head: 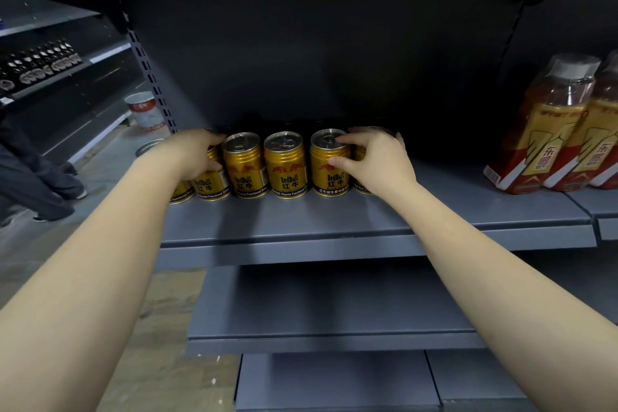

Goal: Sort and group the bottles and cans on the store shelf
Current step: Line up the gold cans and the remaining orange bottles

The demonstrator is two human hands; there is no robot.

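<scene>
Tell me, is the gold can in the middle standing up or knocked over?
Standing up. The middle gold can sits on its base on the shelf, its silver pull-tab top facing up and its label reading straight.

My left hand (pixel 197 154) covers most of the end Red Bull can (pixel 210 182); another can (pixel 180 194) shows only its base under my wrist. My right hand (pixel 374 157) hides nearly all of a further can (pixel 360 174). The rightmost tea bottle (pixel 607 130) is cut by the frame edge. The far-shelf bottles (pixel 43 60) are too small to identify.
</scene>
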